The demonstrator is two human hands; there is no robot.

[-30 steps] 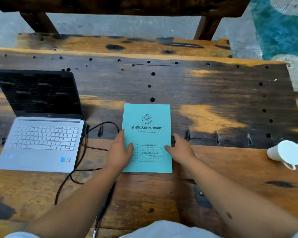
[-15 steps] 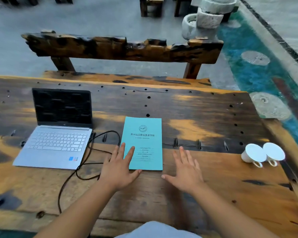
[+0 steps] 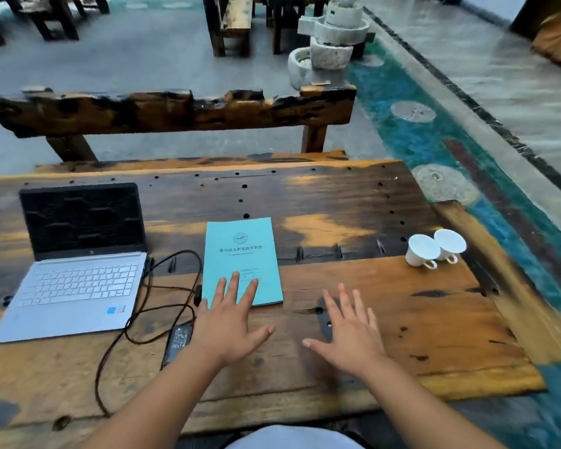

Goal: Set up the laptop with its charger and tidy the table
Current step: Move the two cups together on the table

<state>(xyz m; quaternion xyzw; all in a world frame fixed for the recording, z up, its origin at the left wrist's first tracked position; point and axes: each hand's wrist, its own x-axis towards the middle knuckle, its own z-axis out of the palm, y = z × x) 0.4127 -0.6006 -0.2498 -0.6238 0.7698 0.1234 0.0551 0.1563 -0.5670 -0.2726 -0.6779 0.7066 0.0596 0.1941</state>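
An open silver laptop (image 3: 78,277) with a dark screen sits at the table's left. Its black charger cable (image 3: 162,306) loops from the laptop's right side to the black power brick (image 3: 178,340) near my left wrist. A teal booklet (image 3: 240,254) lies flat in the middle of the table. My left hand (image 3: 230,322) is open, fingers spread, its fingertips over the booklet's near edge. My right hand (image 3: 348,328) is open above bare wood to the right of the booklet, holding nothing.
Two white cups (image 3: 434,249) lie on their sides at the right of the wooden table (image 3: 386,319). A rough wooden bench (image 3: 175,111) stands beyond the far edge. A stone mill (image 3: 331,40) and more furniture stand further back.
Both hands have let go of the booklet's sides and drawn back toward me with fingers spread. The view has tilted up, showing more of the room and the power brick.
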